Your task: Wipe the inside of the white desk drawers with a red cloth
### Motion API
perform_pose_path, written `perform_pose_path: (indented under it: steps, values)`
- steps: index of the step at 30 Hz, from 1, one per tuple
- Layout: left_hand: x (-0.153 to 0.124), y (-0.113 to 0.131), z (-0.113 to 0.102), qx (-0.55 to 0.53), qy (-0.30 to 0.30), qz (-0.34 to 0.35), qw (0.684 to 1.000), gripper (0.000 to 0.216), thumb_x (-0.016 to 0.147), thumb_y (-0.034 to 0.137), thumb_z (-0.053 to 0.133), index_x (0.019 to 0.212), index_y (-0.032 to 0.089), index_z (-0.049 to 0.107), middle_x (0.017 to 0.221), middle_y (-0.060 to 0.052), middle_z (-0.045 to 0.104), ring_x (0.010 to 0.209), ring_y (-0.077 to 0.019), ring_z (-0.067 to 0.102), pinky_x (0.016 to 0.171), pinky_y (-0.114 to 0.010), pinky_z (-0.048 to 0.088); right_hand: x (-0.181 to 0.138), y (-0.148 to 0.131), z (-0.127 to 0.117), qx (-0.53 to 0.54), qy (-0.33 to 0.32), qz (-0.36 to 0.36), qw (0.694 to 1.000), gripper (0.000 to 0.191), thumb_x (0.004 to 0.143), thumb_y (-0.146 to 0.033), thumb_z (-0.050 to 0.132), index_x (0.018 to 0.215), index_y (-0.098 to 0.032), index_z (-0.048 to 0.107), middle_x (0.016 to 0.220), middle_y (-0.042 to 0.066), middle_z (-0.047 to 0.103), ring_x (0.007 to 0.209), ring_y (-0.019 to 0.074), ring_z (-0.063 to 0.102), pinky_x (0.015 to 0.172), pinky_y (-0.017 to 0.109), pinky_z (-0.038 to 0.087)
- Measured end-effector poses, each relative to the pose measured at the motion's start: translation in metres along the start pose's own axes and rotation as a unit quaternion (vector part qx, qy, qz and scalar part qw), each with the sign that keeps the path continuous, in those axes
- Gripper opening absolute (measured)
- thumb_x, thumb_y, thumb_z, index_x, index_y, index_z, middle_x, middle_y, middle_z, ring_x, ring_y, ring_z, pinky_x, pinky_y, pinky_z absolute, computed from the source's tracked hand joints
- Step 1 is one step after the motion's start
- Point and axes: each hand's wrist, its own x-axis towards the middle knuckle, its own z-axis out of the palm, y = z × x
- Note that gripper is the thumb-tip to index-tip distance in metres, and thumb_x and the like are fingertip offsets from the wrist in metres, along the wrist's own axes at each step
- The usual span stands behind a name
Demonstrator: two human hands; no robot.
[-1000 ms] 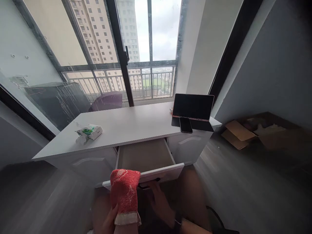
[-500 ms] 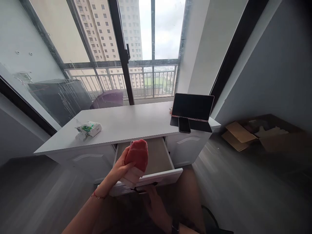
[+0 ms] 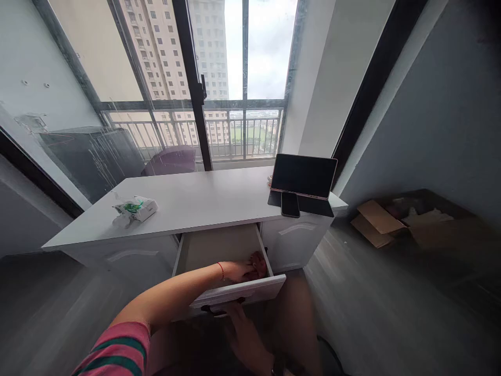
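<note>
1. Inside the open drawer, at its front right corner, the left hand presses a red cloth against the pale bottom panel; its fingers curl over the cloth
2. Below the drawer front, the right hand has its fingers hooked on the dark handle, closed around it as far as I can tell
3. Judged step: wiping the drawer's inside; reaching the back would call for a longer stretch with the drawer held steady
4. Cloth looks soft, nappy towelling; desk is smooth matt white board; tissue pack is crinkly plastic; tablet and phone are flat, glossy black
</note>
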Motion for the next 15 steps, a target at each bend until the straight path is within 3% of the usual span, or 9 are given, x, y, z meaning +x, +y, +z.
perform_pose_path:
  steps: [3,8,12,15]
  values:
    - [0.009,-0.006,0.011,0.122,-0.073,0.035,0.989,0.03,0.087,0.024,0.052,0.115,0.02,0.061,0.121,-0.01,0.062,0.115,-0.0253,0.054,0.097,-0.036,0.04,0.001,-0.001,-0.001,-0.015,-0.013,0.006,1.0,0.055,0.083,-0.009,0.042,0.133,-0.032,0.041,0.135,0.002,0.049,0.12,0.0188,0.052,0.097,0.033,0.047]
    - [0.016,-0.017,0.02,0.251,-0.067,0.047,0.965,0.032,0.086,0.013,0.051,0.116,0.02,0.059,0.122,-0.01,0.06,0.112,-0.0239,0.054,0.093,-0.035,0.043,0.004,0.012,0.008,-0.062,-0.026,0.014,0.998,0.056,0.081,-0.008,0.044,0.134,-0.029,0.044,0.137,0.005,0.049,0.123,0.0213,0.051,0.096,0.033,0.048]
    - [0.022,-0.029,0.017,0.25,-0.043,0.032,0.967,0.028,0.083,0.01,0.053,0.11,0.016,0.061,0.117,-0.012,0.062,0.111,-0.0253,0.054,0.093,-0.036,0.044,0.004,0.031,0.022,-0.098,-0.02,-0.006,0.995,0.053,0.082,-0.011,0.046,0.133,-0.027,0.047,0.137,0.007,0.051,0.123,0.025,0.051,0.095,0.034,0.05]
    - [0.031,-0.044,0.005,0.223,-0.005,-0.017,0.975,0.027,0.087,0.01,0.046,0.108,0.014,0.062,0.116,-0.014,0.062,0.111,-0.0267,0.054,0.091,-0.039,0.045,0.004,0.052,0.04,-0.111,-0.003,-0.026,0.993,0.06,0.076,-0.013,0.051,0.133,-0.03,0.047,0.135,0.005,0.054,0.118,0.0267,0.056,0.09,0.034,0.054]
